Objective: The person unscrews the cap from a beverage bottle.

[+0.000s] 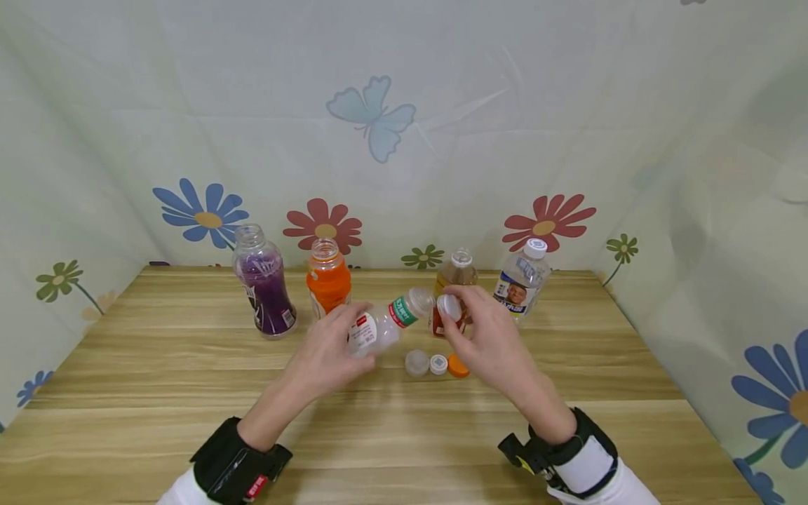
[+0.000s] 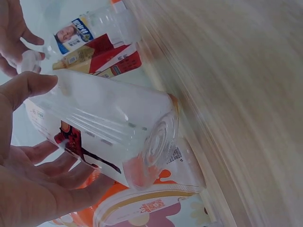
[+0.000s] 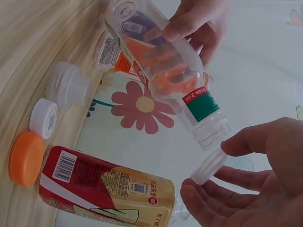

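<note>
Head view: black wrist straps (image 1: 236, 459) nearest, over white sleeves. Left hand (image 1: 334, 340) wraps the body of a clear plastic bottle with a green neck band (image 1: 379, 331), thumb one side, fingers the other. Bottle tilted, threaded mouth bare and aimed at right hand (image 1: 495, 340), which pinches a whitish ridged plastic cap (image 1: 449, 308) between thumb and fingers. Cap just beside the mouth; can't tell if touching.

Between the hands, row on the wood-grain table (image 1: 391, 449), just left of the right hand: translucent cap (image 1: 416, 362), small white cap (image 1: 438, 364), round orange cap (image 1: 458, 365).

Past left hand: orange bottle with open neck (image 1: 329, 280), partly behind it; purple bottle with open neck (image 1: 269, 294), farther left. Past right hand's fingertips: red-and-gold labelled bottle (image 1: 466, 275), partly covered; right of that, clear bottle with blue label and white cap (image 1: 522, 277), upright. Farthest beyond both hands: pale flower-print cloth (image 1: 442, 168).
</note>
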Demonstrator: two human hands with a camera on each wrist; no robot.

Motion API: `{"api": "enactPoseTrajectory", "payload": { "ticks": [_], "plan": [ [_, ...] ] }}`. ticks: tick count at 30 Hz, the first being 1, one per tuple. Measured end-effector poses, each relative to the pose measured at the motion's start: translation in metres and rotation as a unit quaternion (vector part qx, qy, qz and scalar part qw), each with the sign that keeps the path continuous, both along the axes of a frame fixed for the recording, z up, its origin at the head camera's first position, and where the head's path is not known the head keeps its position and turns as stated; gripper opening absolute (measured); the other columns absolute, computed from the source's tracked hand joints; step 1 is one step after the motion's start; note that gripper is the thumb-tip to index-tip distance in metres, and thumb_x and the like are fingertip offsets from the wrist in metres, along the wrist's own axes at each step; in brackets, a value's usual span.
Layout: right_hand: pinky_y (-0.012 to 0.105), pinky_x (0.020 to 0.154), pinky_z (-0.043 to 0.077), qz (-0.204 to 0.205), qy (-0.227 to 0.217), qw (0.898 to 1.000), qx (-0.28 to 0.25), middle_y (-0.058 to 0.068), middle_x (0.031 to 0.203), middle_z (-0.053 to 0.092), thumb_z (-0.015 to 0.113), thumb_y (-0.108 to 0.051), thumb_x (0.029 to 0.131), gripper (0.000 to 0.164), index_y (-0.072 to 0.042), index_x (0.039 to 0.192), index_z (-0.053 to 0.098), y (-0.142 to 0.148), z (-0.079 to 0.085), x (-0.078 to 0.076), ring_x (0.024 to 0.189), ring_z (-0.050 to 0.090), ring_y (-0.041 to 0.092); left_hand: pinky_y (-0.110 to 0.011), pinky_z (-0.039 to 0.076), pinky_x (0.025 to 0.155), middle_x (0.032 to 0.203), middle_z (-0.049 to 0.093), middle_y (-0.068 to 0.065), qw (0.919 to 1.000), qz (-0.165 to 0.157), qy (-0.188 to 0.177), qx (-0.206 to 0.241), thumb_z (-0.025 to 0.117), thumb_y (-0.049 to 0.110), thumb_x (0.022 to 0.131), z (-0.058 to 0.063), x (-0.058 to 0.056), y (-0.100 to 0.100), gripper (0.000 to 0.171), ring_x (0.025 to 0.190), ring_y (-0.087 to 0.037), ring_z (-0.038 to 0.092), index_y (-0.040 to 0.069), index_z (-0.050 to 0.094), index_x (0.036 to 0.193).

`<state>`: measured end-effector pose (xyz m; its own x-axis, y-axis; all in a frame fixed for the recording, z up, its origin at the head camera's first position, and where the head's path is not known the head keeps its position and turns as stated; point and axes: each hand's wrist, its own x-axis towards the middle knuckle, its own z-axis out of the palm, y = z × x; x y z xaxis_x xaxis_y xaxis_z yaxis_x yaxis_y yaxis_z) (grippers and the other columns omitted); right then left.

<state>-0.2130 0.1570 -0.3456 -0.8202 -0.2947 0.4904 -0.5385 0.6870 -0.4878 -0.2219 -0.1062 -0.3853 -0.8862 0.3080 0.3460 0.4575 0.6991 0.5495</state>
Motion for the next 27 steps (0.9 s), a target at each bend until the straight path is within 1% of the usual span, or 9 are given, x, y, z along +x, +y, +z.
{"api": "enactPoseTrajectory", "payload": {
  "ticks": [2,5,8,10,14,19,22,27],
  "plan": [
    [0.035,0.069,0.055,0.0,-0.003,1.0,0.012,0.014,0.114,0.066,0.073,-0.006,0.092,0.035,0.003,0.125,0.064,0.001,0.0,-0.001,0.089,0.062,0.023,-0.039,0.053,0.08,0.123,0.065,-0.012,1.0,0.002,-0.002,0.004,0.084,0.017,0.073,0.0,0.0,0.0,0.072,0.094,-0.024,0.06,0.004,0.057,0.138],
    [0.038,0.072,0.056,0.005,-0.006,0.999,0.039,0.014,0.109,0.067,0.074,-0.004,0.09,0.031,0.003,0.119,0.066,0.002,-0.002,-0.002,0.09,0.063,0.025,-0.038,0.054,0.079,0.121,0.065,-0.011,0.9999,0.007,-0.004,0.01,0.085,0.017,0.074,0.0,0.0,0.001,0.072,0.093,-0.023,0.06,0.005,0.057,0.138],
    [0.043,0.078,0.056,0.01,-0.015,0.997,0.075,0.015,0.104,0.068,0.076,-0.002,0.088,0.027,0.003,0.113,0.067,0.004,-0.002,-0.004,0.092,0.064,0.028,-0.037,0.054,0.078,0.119,0.065,-0.01,0.9998,0.012,-0.007,0.014,0.086,0.017,0.075,0.001,0.0,0.001,0.072,0.093,-0.022,0.06,0.006,0.056,0.139],
    [0.045,0.079,0.057,0.01,-0.028,0.994,0.102,0.014,0.101,0.069,0.078,-0.002,0.086,0.026,0.003,0.11,0.068,0.006,-0.002,-0.005,0.091,0.064,0.029,-0.037,0.054,0.077,0.117,0.065,-0.009,0.9998,0.014,-0.007,0.015,0.086,0.018,0.075,0.001,0.0,0.001,0.072,0.092,-0.022,0.06,0.007,0.056,0.139],
    [0.044,0.077,0.058,0.011,-0.062,0.986,0.153,0.015,0.097,0.069,0.078,0.0,0.085,0.025,0.004,0.107,0.068,0.008,-0.004,-0.008,0.086,0.066,0.029,-0.036,0.054,0.076,0.114,0.065,-0.008,0.9997,0.012,0.003,0.022,0.087,0.02,0.076,0.001,0.001,0.001,0.071,0.092,-0.022,0.06,0.007,0.056,0.138],
    [0.039,0.07,0.057,0.01,-0.115,0.972,0.205,0.011,0.089,0.068,0.076,0.002,0.085,0.02,0.003,0.103,0.068,0.011,-0.008,-0.013,0.076,0.063,0.024,-0.037,0.054,0.078,0.115,0.065,-0.009,0.9993,0.008,0.019,0.03,0.089,0.022,0.077,0.001,0.0,0.002,0.069,0.095,-0.022,0.06,0.007,0.057,0.136],
    [0.036,0.067,0.056,0.009,-0.135,0.965,0.223,0.009,0.087,0.065,0.077,0.002,0.084,0.019,0.002,0.1,0.068,0.014,-0.012,-0.016,0.074,0.06,0.022,-0.038,0.054,0.079,0.115,0.064,-0.008,0.9992,0.008,0.02,0.033,0.089,0.023,0.078,0.001,0.001,0.002,0.069,0.096,-0.023,0.06,0.008,0.056,0.136],
    [0.037,0.066,0.054,0.002,-0.151,0.96,0.236,0.009,0.085,0.063,0.075,0.007,0.081,0.018,0.001,0.097,0.068,0.019,-0.018,-0.02,0.073,0.059,0.023,-0.038,0.054,0.079,0.115,0.063,-0.008,0.9992,0.01,0.02,0.034,0.09,0.023,0.078,0.001,0.001,0.003,0.069,0.097,-0.022,0.059,0.009,0.056,0.136]
  ]
}}
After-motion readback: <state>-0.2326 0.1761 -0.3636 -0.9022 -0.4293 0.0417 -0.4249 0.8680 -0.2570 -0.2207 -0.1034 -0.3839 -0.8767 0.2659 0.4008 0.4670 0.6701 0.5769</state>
